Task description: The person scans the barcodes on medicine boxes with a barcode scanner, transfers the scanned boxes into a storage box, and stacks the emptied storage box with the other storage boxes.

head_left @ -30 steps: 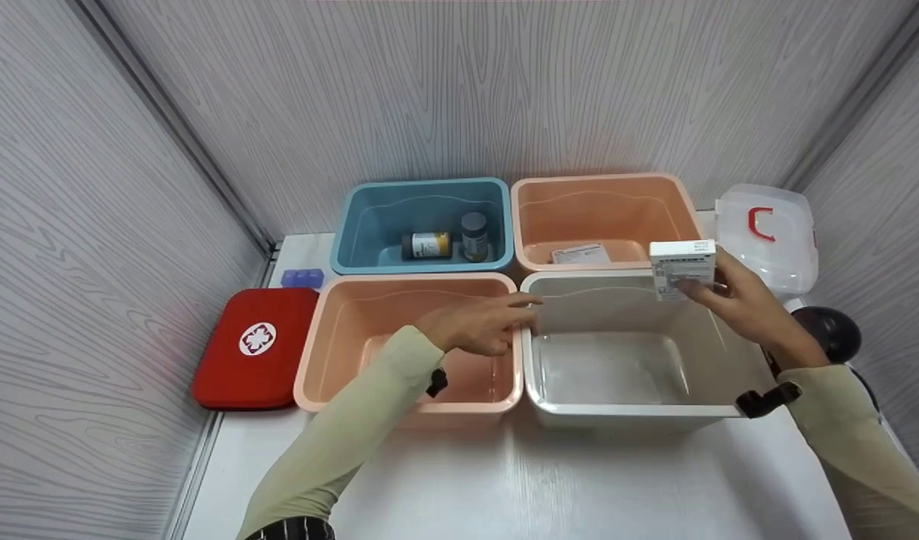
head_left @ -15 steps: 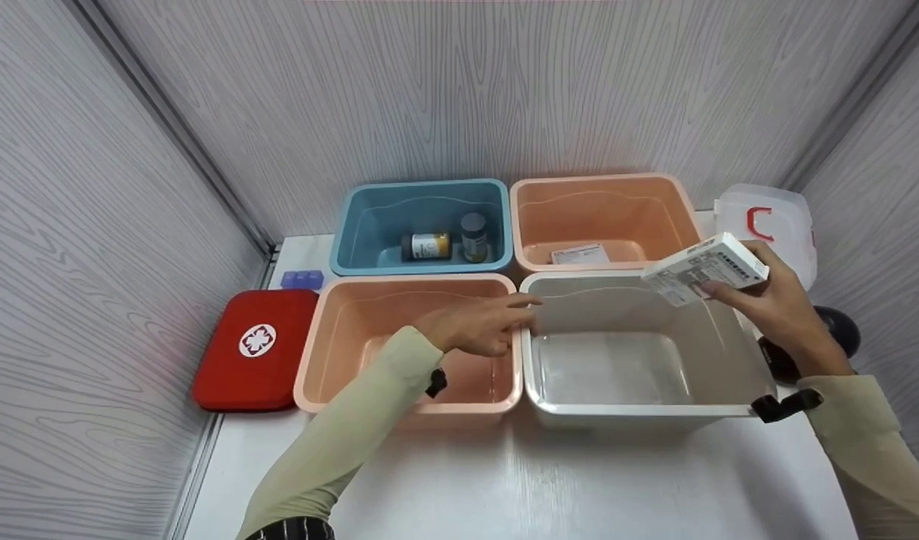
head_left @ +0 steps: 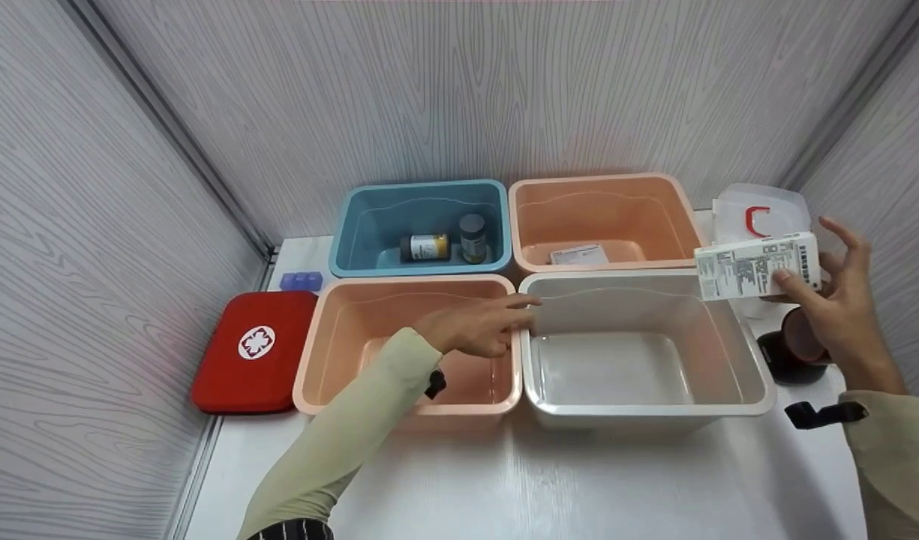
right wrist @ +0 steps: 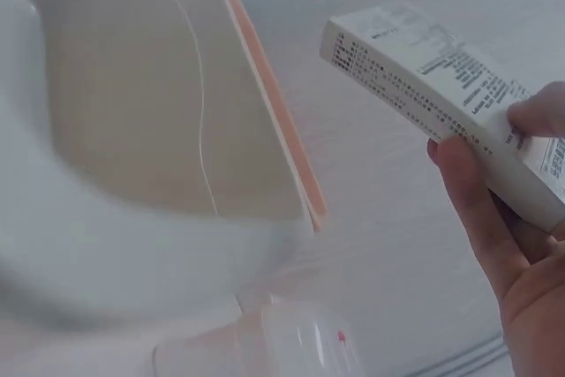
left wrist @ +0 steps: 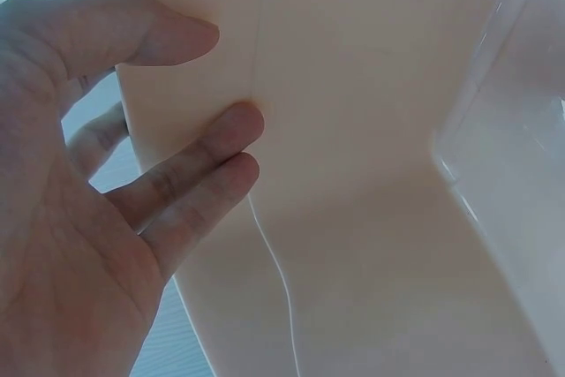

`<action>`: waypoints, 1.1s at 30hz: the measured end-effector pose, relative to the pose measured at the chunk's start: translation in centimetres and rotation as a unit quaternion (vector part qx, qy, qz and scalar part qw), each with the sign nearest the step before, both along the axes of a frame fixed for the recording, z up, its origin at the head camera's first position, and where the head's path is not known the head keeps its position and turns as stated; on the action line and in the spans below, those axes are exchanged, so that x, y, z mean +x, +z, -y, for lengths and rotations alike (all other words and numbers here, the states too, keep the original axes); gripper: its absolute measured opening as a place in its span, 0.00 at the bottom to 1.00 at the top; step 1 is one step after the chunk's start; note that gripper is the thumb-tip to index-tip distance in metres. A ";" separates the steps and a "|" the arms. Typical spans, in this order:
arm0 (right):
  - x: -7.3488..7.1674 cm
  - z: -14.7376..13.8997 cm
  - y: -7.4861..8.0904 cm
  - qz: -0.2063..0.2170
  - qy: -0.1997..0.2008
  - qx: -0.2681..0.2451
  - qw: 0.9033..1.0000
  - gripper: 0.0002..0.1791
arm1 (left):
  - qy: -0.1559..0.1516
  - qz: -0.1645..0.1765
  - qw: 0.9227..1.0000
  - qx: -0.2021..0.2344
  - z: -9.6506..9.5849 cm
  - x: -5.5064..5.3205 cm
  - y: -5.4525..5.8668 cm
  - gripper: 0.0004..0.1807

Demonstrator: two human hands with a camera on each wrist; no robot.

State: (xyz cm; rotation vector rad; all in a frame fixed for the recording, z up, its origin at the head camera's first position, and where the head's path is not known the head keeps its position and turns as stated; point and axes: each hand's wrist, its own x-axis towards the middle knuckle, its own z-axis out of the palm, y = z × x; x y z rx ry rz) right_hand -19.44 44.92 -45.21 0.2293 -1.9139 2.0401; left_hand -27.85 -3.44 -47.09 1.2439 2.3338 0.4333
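High at the right, my right hand (head_left: 853, 319) holds a white printed medicine box (head_left: 744, 266) between thumb and fingers, above the white bin's right side. In the right wrist view the box (right wrist: 441, 86) is tilted, with the thumb on its printed face and fingers beneath. My left hand (head_left: 474, 326) lies over the right side of the front peach bin (head_left: 406, 409), its fingers reaching the rim beside the white bin (head_left: 654, 410). In the left wrist view, the left hand's fingertips (left wrist: 238, 125) are at the bin's inner wall, holding nothing.
Two bottles (head_left: 473, 238) are in the blue bin (head_left: 421, 187); another white box (head_left: 579, 255) lies in the rear peach bin (head_left: 602, 180). A red first-aid case (head_left: 260, 360) and purple pill organizer (head_left: 301, 281) are left; a clear lidded container (head_left: 763, 199) and dark rounded object (head_left: 789, 360) right.
My right hand has moved right with the medicine box, turning it so its long side now lies nearly level and a finger is lifted. The left hand stays put.
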 end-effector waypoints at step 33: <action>3.0 -3.0 -8.5 0.162 -0.162 -0.051 0.972 0.22 | -0.005 -0.002 1.000 0.007 0.1 0.0 0.1 0.24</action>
